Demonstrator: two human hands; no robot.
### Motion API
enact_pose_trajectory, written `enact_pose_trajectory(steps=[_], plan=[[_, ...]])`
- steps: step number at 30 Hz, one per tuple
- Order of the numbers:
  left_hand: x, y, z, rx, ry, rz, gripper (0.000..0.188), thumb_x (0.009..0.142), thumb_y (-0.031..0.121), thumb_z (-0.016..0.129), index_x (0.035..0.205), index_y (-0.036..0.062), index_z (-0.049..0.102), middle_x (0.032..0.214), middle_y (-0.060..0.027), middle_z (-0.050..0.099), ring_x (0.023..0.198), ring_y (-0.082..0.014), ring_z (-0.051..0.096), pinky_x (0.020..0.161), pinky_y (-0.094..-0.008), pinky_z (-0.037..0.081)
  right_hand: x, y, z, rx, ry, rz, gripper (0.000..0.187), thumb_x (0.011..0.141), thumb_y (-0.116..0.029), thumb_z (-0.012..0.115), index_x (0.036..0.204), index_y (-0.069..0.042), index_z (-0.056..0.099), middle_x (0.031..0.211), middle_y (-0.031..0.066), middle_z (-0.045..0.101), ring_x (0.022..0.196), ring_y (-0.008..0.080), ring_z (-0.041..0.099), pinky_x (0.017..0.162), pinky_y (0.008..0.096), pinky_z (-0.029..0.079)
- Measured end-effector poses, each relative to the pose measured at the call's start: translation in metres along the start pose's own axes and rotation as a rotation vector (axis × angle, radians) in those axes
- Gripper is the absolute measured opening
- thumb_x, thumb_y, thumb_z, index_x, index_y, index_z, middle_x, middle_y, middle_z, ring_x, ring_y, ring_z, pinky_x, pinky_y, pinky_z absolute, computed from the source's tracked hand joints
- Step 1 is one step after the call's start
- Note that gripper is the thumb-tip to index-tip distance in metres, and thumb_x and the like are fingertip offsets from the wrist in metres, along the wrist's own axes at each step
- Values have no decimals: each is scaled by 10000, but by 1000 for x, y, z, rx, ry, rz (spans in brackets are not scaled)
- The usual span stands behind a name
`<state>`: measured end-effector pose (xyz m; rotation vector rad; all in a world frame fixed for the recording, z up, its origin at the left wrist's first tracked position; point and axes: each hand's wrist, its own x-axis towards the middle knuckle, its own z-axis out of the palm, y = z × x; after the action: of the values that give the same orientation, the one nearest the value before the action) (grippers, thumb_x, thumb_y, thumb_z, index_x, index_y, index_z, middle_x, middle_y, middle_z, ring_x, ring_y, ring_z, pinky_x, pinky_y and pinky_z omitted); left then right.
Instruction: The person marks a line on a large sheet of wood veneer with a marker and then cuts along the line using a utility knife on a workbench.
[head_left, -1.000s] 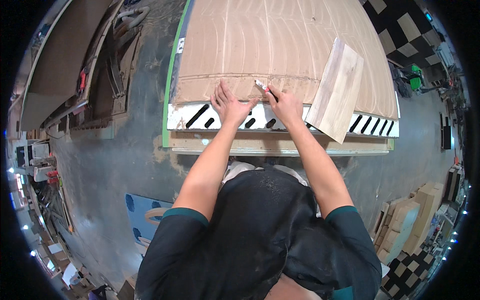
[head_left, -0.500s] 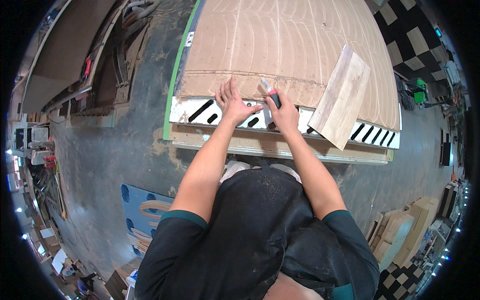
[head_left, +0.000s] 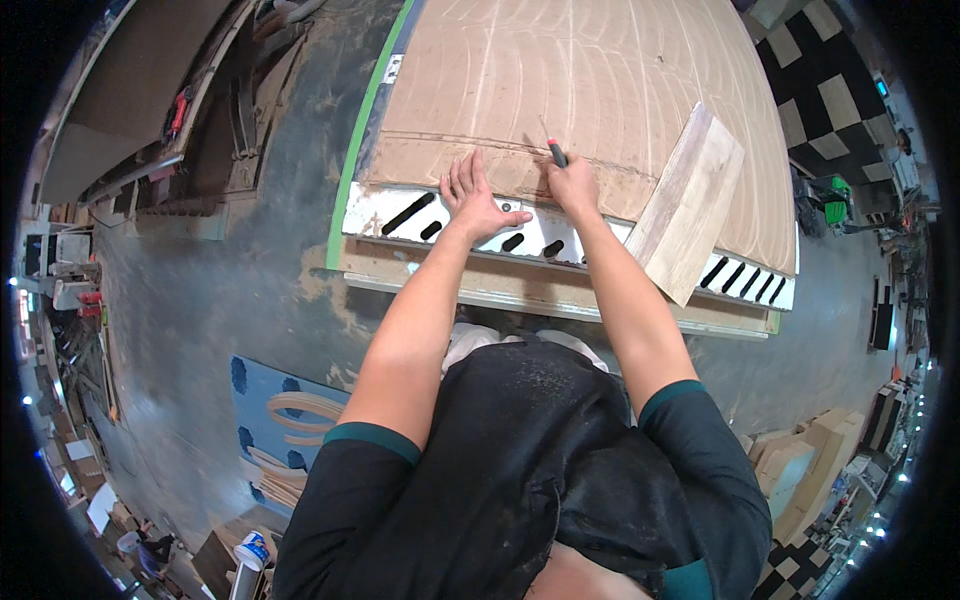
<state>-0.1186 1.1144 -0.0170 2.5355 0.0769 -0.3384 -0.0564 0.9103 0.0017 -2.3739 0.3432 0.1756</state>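
My left hand (head_left: 474,206) lies flat with fingers spread and the thumb out to the right. Its fingers rest on the near edge of a brown sheet (head_left: 560,70) marked with pale curved lines, and its palm on a white border strip (head_left: 470,232) with black slanted slots. In my right hand (head_left: 575,188) is a utility knife (head_left: 558,153) with a red and black handle, its thin blade pointing away over the sheet. A seam runs across the sheet near both hands. To the right, a pale wood-grain plank (head_left: 690,205) lies slanted across sheet and strip.
Green edging (head_left: 350,190) runs along the table's left side. A blue patterned board (head_left: 285,400) with curved wooden pieces lies at lower left, near a white tub (head_left: 252,550). Stacked boards (head_left: 815,465) stand at lower right. Another workbench (head_left: 130,110) is at upper left.
My right hand has moved away from me and slightly right, carrying the knife from the sheet's near edge to beyond the seam. The left hand has stayed almost in place.
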Motion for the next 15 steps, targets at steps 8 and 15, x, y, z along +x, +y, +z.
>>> enact_pose_trajectory(steps=[8, 15], plan=[[14, -28, 16, -247, 96, 56, 1546, 814, 909, 742, 1767, 26, -96, 1802, -359, 61, 1718, -433, -54, 1330, -612, -128, -123, 62, -26, 328, -491, 44, 310, 1015, -284, 767, 1061, 22, 774, 804, 84, 766, 709, 176, 719, 715, 361, 575], [4, -17, 9, -125, 90, 63, 1660, 710, 904, 831, 1765, 29, -105, 1803, -371, 51, 1720, -442, -66, 1334, -616, -107, -124, 35, -13, -133, 34, -369, 581, 1069, -346, 680, 1581, -91, 583, 1290, 267, 747, 1068, 445, 757, 869, 505, 616]])
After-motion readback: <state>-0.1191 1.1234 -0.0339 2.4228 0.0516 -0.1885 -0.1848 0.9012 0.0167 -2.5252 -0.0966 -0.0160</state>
